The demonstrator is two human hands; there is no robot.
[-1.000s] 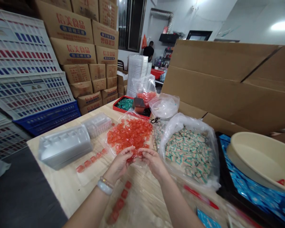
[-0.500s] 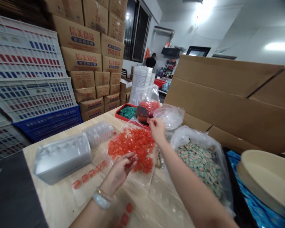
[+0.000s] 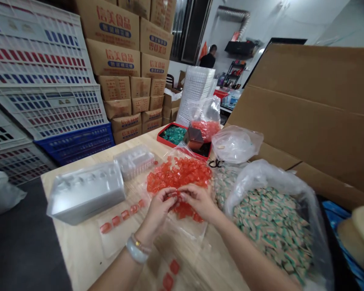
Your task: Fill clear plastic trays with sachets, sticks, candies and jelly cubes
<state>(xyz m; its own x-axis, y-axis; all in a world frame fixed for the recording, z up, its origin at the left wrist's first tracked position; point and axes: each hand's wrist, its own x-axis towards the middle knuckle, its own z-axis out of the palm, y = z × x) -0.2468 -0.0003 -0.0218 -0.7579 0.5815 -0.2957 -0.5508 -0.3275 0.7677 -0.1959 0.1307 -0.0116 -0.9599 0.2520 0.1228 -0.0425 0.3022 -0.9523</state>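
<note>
Two hands rejoined: right hand (image 3: 198,202) back beside left hand (image 3: 159,212), fingers (image 3: 182,197) narrow, pinching red candy (image 3: 176,197) above heap (image 3: 178,173)

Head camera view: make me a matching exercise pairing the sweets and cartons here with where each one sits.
Things:
1. Orange-red wrapped sweets
2. Teal-green wrapped sweets
3. Cream-and-green striped wrapped sweets
4. Brown cardboard cartons with red print

Places:
A. Stacked beyond the pale wooden table
B. Inside a large clear plastic bag
C. Heaped by the left hand and right hand
D. In a shallow red tray

Pairs: 1-C, 2-D, 3-B, 4-A
</note>
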